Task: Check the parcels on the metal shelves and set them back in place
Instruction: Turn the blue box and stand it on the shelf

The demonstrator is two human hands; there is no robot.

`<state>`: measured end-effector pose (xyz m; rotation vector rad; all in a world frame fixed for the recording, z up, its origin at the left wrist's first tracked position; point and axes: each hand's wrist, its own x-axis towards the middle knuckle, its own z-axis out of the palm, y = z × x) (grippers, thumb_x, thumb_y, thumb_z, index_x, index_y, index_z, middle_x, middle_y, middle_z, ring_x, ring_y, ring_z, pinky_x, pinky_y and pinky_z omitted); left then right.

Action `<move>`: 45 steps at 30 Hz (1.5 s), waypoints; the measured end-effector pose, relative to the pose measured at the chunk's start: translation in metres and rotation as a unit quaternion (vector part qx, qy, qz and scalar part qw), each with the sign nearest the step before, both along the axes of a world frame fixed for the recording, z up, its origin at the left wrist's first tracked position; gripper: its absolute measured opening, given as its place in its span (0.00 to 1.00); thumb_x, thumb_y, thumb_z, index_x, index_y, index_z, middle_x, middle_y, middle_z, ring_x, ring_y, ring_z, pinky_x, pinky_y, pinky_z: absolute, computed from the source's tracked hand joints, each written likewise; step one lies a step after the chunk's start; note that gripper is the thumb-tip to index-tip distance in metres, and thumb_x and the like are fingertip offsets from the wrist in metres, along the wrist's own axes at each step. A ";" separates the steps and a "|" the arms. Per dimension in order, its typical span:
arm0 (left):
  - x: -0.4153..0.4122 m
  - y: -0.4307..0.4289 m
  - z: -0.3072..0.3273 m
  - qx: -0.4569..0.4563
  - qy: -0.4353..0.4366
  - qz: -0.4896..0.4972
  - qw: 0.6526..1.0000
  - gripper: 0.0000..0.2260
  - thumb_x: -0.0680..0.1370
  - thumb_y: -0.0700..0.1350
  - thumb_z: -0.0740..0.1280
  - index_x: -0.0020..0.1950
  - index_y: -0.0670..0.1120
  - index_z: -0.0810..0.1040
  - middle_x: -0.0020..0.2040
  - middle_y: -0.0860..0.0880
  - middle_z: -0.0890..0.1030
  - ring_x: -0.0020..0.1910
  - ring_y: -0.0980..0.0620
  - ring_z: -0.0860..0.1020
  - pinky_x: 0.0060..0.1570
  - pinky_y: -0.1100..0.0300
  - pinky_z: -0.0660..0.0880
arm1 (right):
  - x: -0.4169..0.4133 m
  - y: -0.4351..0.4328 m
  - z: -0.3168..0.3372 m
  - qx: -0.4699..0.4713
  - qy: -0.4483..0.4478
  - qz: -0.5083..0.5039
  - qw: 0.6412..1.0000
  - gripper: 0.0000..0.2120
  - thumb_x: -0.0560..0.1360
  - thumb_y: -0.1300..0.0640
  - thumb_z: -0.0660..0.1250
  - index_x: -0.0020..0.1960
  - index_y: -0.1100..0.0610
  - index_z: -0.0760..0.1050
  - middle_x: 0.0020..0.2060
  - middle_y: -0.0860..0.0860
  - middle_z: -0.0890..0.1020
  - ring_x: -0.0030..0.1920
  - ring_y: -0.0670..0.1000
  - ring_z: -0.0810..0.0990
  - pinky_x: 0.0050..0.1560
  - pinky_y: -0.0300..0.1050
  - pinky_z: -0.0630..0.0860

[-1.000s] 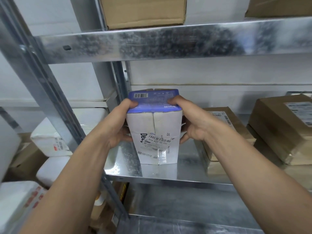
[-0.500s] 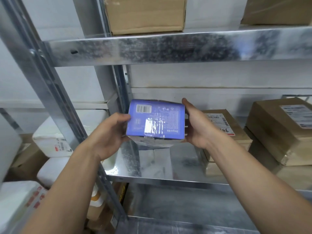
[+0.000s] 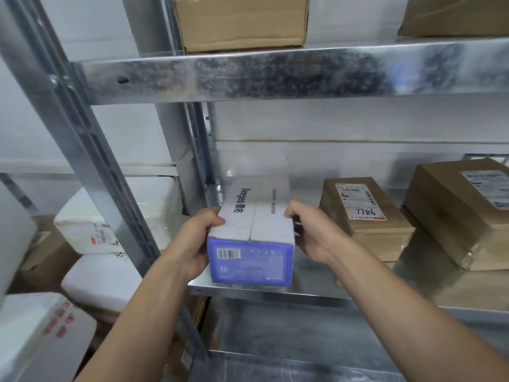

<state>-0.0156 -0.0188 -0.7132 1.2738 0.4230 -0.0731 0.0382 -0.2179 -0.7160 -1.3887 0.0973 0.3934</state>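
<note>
A white and blue parcel box [image 3: 252,244] lies on the middle metal shelf [image 3: 316,282] near its front left corner. Its white taped face with black lettering points up and its blue barcode face points toward me. My left hand [image 3: 197,242] grips the box's left side, thumb curled over the top edge. My right hand [image 3: 308,232] grips the right side in the same way. Whether the box rests fully on the shelf I cannot tell.
A brown parcel marked 7786 [image 3: 363,213] and a larger brown parcel [image 3: 462,210] sit to the right on the same shelf. Cardboard boxes [image 3: 242,20] stand on the upper shelf. White foam boxes [image 3: 115,216] are stacked left of the steel upright [image 3: 91,166].
The box has been turned from standing upright, through a tilt with the blue face up, to lying low on the shelf with the white face up. Both hands moved down with it.
</note>
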 end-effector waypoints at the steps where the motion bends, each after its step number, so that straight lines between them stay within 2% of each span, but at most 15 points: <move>1: 0.001 -0.002 -0.002 0.004 0.002 0.000 1.000 0.13 0.78 0.35 0.57 0.58 0.42 0.78 0.48 0.43 0.85 0.44 0.44 0.82 0.46 0.51 0.77 | -0.002 0.002 -0.002 -0.005 0.001 0.008 1.000 0.11 0.78 0.67 0.59 0.39 0.55 0.71 0.29 0.49 0.74 0.30 0.47 0.71 0.33 0.40 0.65; 3: 0.001 -0.006 -0.007 0.014 0.006 -0.004 1.000 0.15 0.76 0.32 0.54 0.53 0.41 0.78 0.45 0.43 0.85 0.42 0.45 0.82 0.44 0.53 0.77 | -0.003 0.006 -0.009 -0.019 -0.017 0.016 1.000 0.09 0.79 0.66 0.61 0.46 0.56 0.76 0.33 0.48 0.83 0.34 0.45 0.81 0.37 0.39 0.76; 4: 0.001 -0.008 -0.008 0.019 0.008 -0.005 1.000 0.15 0.75 0.31 0.53 0.53 0.40 0.77 0.44 0.44 0.85 0.40 0.46 0.83 0.42 0.54 0.78 | -0.002 0.008 -0.013 -0.024 -0.026 0.011 0.999 0.07 0.80 0.66 0.63 0.50 0.55 0.77 0.40 0.50 0.86 0.40 0.48 0.85 0.45 0.43 0.81; 6: 0.002 -0.011 -0.013 0.029 0.012 0.003 1.000 0.16 0.74 0.30 0.54 0.56 0.39 0.75 0.44 0.43 0.84 0.39 0.46 0.83 0.38 0.55 0.79 | 0.001 0.010 -0.023 -0.039 -0.035 -0.003 0.999 0.08 0.80 0.63 0.67 0.55 0.52 0.76 0.52 0.53 0.86 0.52 0.54 0.85 0.59 0.53 0.81; 9: 0.006 -0.009 -0.021 0.040 0.017 0.011 0.999 0.11 0.78 0.32 0.59 0.59 0.42 0.72 0.49 0.40 0.83 0.42 0.44 0.83 0.38 0.53 0.80 | 0.004 0.011 -0.034 -0.052 -0.030 -0.002 0.998 0.11 0.80 0.60 0.69 0.60 0.52 0.74 0.56 0.53 0.84 0.56 0.56 0.85 0.64 0.59 0.79; 11: 0.011 -0.008 -0.028 0.052 0.024 0.014 0.998 0.10 0.80 0.36 0.65 0.60 0.43 0.70 0.54 0.38 0.83 0.44 0.43 0.84 0.36 0.52 0.81 | 0.006 0.011 -0.040 -0.049 -0.026 0.008 0.998 0.12 0.80 0.58 0.70 0.62 0.52 0.74 0.57 0.52 0.85 0.56 0.55 0.85 0.64 0.58 0.79; 14: 0.014 -0.009 -0.036 0.058 0.037 0.009 0.998 0.16 0.80 0.41 0.71 0.63 0.44 0.68 0.55 0.39 0.83 0.47 0.42 0.86 0.34 0.53 0.83 | 0.006 0.012 -0.045 -0.058 -0.029 0.015 0.998 0.09 0.81 0.57 0.70 0.59 0.49 0.75 0.56 0.50 0.85 0.55 0.53 0.85 0.63 0.56 0.80; 17: 0.018 -0.012 -0.047 0.074 0.049 0.002 0.996 0.16 0.80 0.41 0.71 0.65 0.46 0.69 0.56 0.41 0.84 0.49 0.41 0.86 0.42 0.50 0.83 | 0.004 0.013 -0.048 -0.086 -0.048 0.015 0.995 0.13 0.80 0.59 0.69 0.64 0.52 0.76 0.56 0.50 0.85 0.55 0.53 0.85 0.63 0.55 0.80; 20: 0.022 -0.012 -0.055 0.080 0.049 -0.007 0.996 0.11 0.81 0.39 0.70 0.63 0.41 0.77 0.52 0.42 0.87 0.50 0.40 0.86 0.49 0.49 0.83 | 0.005 0.013 -0.051 -0.090 -0.046 0.012 0.995 0.14 0.80 0.61 0.69 0.65 0.54 0.76 0.57 0.52 0.85 0.56 0.55 0.85 0.63 0.57 0.80; 23: 0.026 -0.011 -0.056 0.095 0.055 -0.011 0.994 0.06 0.80 0.40 0.70 0.57 0.43 0.79 0.51 0.43 0.87 0.50 0.40 0.86 0.51 0.47 0.83 | 0.007 0.012 -0.051 -0.091 -0.047 0.015 0.995 0.09 0.80 0.62 0.68 0.57 0.51 0.76 0.56 0.53 0.84 0.56 0.56 0.85 0.63 0.57 0.80; 26: 0.029 -0.011 -0.058 0.112 0.054 -0.012 0.992 0.06 0.80 0.40 0.70 0.56 0.45 0.78 0.52 0.43 0.87 0.51 0.40 0.86 0.56 0.42 0.81 | 0.007 0.013 -0.051 -0.092 -0.055 0.015 0.994 0.10 0.80 0.65 0.67 0.50 0.49 0.76 0.52 0.51 0.85 0.55 0.56 0.85 0.62 0.55 0.80; 30: 0.032 -0.011 -0.063 0.117 0.048 -0.006 0.992 0.09 0.80 0.39 0.70 0.60 0.43 0.78 0.52 0.42 0.87 0.50 0.40 0.86 0.56 0.40 0.81 | 0.007 0.014 -0.051 -0.102 -0.063 0.008 0.993 0.13 0.80 0.67 0.65 0.46 0.50 0.75 0.44 0.46 0.83 0.48 0.53 0.84 0.58 0.52 0.80; 33: 0.035 -0.010 -0.064 0.118 0.053 -0.010 0.992 0.07 0.80 0.40 0.71 0.57 0.46 0.77 0.52 0.44 0.87 0.49 0.41 0.86 0.54 0.41 0.82 | 0.007 0.015 -0.050 -0.120 -0.070 0.003 0.990 0.14 0.80 0.68 0.64 0.43 0.51 0.75 0.41 0.45 0.83 0.45 0.52 0.83 0.54 0.49 0.80; 39: 0.036 -0.010 -0.065 0.123 0.053 -0.014 0.991 0.08 0.80 0.39 0.70 0.58 0.46 0.77 0.51 0.44 0.87 0.48 0.40 0.86 0.53 0.40 0.82 | 0.008 0.020 -0.050 -0.135 -0.074 -0.007 0.988 0.14 0.79 0.68 0.64 0.43 0.51 0.76 0.42 0.46 0.84 0.51 0.57 0.84 0.59 0.55 0.80; 45: 0.031 -0.012 -0.061 0.109 0.051 0.002 0.993 0.10 0.79 0.40 0.71 0.60 0.43 0.77 0.50 0.42 0.87 0.48 0.40 0.86 0.54 0.41 0.82 | 0.006 0.017 -0.047 -0.122 -0.071 0.002 0.990 0.15 0.80 0.69 0.63 0.42 0.51 0.76 0.39 0.45 0.83 0.42 0.49 0.83 0.54 0.49 0.80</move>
